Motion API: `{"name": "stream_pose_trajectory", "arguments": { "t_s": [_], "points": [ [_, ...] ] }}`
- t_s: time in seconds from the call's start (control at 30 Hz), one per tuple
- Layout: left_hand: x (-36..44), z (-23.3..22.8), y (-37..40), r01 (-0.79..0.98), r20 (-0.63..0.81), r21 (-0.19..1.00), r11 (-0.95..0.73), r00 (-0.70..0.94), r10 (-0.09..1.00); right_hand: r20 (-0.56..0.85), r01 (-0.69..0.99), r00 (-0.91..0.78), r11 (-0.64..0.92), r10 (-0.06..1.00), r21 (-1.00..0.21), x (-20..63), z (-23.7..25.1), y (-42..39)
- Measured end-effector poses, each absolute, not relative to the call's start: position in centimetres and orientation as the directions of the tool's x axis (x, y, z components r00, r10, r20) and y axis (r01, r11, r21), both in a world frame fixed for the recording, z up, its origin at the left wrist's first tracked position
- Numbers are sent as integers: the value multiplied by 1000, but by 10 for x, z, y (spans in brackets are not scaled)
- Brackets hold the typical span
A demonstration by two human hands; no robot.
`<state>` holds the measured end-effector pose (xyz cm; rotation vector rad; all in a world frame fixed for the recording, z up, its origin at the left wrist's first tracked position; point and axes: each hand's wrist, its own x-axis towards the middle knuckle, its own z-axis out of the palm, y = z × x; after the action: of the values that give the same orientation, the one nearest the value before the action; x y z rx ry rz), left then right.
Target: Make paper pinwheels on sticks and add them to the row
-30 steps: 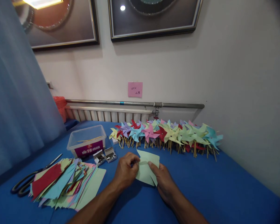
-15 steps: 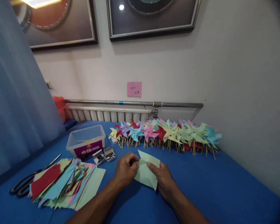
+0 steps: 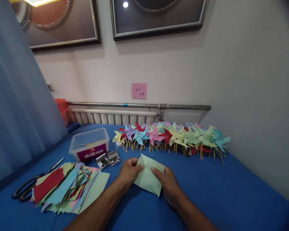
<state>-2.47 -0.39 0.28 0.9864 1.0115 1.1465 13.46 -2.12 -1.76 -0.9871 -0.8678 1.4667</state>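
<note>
Pinching green paper (image 3: 147,176), both hands' fingers; paper stack (image 3: 67,189) left, pinwheels (image 3: 173,138) behind.

I am counting two hands at work, the left hand (image 3: 129,172) and the right hand (image 3: 167,185), and they are sharing one pale green paper sheet (image 3: 148,175) between them. I am also seeing one clear plastic tub (image 3: 90,148), two small open boxes of pins (image 3: 108,159), one pair of scissors (image 3: 29,186), one pink note (image 3: 139,90) on the wall and two framed pictures (image 3: 156,17) above it. The row of finished pinwheels (image 3: 173,138) and the heap of cut coloured sheets (image 3: 67,189) are overlapping too much for me to be giving an exact number for either.
</note>
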Motion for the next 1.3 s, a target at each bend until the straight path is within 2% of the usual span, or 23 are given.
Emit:
{"name": "stream_pose_trajectory", "arguments": {
  "t_s": [0.33,0.53,0.67,0.83,0.93,1.13,1.3],
  "points": [
    [-24,9,-9,-313,-202,917,248,172,964,-105,-438,-66,-123,992,-890,131,-9,-27],
    [-25,3,-4,-350,-184,917,190,53,982,-109,-503,-190,-192,976,-842,129,0,-34],
    [-23,-1,-2,-267,-101,958,102,17,995,-106,-502,-197,-193,975,-843,126,-4,-34],
    [-23,-3,-6,-37,88,995,-88,-15,996,-109,-499,-187,-190,976,-845,125,-6,-33],
    [-25,-2,-7,82,150,986,-145,-50,987,-107,-491,-174,-180,979,-852,125,-7,-32],
    [-25,2,-8,-18,43,999,-43,-11,999,-93,-408,-145,-145,985,-902,126,-13,-30],
    [-24,0,-7,1,82,997,-82,-26,996,-94,-383,-124,-135,988,-914,126,-15,-29]
  ]
}}
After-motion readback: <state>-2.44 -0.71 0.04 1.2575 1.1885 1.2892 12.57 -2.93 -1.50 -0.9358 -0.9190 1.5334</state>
